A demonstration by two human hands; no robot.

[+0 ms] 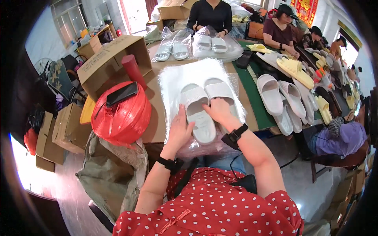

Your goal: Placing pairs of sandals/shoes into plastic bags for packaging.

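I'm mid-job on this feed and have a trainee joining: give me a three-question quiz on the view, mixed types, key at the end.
1. Multiple choice: what colour is the roll under the phone?
A) yellow
B) red
C) blue

2. True or false: the slippers at the left hand and right hand have their toe ends pointing toward the top of the picture.

3. Short answer: what material lies directly beneath those slippers?

Key:
1. B
2. True
3. Shiny plastic
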